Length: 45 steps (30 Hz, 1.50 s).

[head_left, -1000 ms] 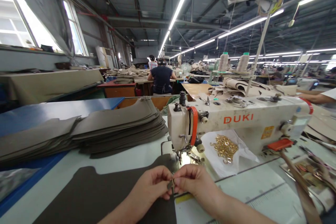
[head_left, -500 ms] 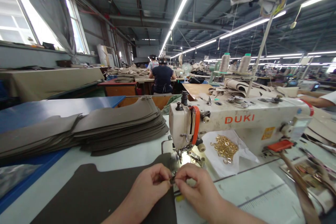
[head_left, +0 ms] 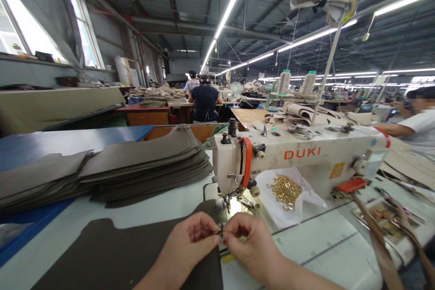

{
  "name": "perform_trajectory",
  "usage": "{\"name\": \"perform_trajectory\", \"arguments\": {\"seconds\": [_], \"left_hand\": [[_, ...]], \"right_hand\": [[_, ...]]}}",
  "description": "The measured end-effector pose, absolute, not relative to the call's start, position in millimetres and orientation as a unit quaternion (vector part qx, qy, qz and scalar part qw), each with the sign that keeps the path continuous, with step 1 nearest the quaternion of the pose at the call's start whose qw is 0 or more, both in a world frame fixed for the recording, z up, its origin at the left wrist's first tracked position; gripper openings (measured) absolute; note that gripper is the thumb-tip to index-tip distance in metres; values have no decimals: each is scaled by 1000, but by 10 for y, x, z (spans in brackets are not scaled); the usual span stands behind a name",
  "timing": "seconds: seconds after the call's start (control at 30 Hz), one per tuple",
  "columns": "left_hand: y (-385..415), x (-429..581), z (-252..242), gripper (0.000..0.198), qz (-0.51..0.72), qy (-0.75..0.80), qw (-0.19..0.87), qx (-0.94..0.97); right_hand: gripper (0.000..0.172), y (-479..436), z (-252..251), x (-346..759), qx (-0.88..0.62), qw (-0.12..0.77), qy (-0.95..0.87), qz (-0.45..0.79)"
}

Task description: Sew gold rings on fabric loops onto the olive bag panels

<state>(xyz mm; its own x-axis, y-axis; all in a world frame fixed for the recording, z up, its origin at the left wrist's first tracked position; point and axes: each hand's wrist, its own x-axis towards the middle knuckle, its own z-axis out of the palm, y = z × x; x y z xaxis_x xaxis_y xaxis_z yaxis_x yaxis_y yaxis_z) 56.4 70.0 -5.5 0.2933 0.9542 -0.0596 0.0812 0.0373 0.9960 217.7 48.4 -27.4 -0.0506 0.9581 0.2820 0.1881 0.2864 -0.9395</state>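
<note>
My left hand (head_left: 195, 242) and my right hand (head_left: 253, 244) meet in front of the sewing machine's needle area, thumbs and forefingers pinched. Between the fingertips is a small dark piece (head_left: 220, 230), mostly hidden and too small to name. A dark grey-brown cut panel (head_left: 136, 251) lies flat on the machine bed, under my left hand and forearm, its far corner reaching toward the presser foot (head_left: 228, 200). The white sewing machine (head_left: 272, 145) has its lamp lit by the needle.
Left of the machine lies a stack of similar panels (head_left: 146, 163). Gold metal rings (head_left: 285, 190) sit on a white cloth (head_left: 307, 204) under the machine arm. At right are a tray of small parts (head_left: 384, 217) and tan straps (head_left: 377, 244). A co-worker (head_left: 414, 122) sits to the right; others work ahead.
The view has turned slightly right, so a co-worker at the right edge shows more. My hands stay at the same spot before the needle, fingers still pinched, shifted only a little.
</note>
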Motion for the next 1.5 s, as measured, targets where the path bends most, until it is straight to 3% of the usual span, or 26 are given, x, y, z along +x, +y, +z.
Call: {"name": "perform_trajectory", "arguments": {"seconds": [0.3, 0.5, 0.63, 0.7, 0.9, 1.03, 1.2, 1.5], "left_hand": [[654, 598, -63, 12, 443, 461, 506, 579], [631, 616, -121, 9, 454, 456, 481, 595], [610, 582, -62, 4, 399, 459, 443, 659], [631, 517, -36, 6, 358, 465, 379, 715], [678, 262, -339, 36, 291, 489, 9, 822], [492, 260, -545, 42, 249, 439, -86, 859], [377, 307, -566, 42, 269, 424, -122, 856], [493, 460, -317, 23, 314, 424, -50, 848]], "right_hand": [[10, 517, -290, 2225, -423, 500, -590, 472], [10, 468, -185, 2249, -480, 454, -643, 388], [13, 428, -129, 2280, -495, 418, -684, 337], [13, 427, -135, 2307, -502, 402, -689, 335], [13, 482, -166, 2376, -513, 395, -676, 352], [13, 510, -123, 2340, -539, 363, -656, 384], [11, 615, -64, 2254, -585, 326, -628, 396], [15, 765, 69, 2154, -630, 236, -643, 366]]}}
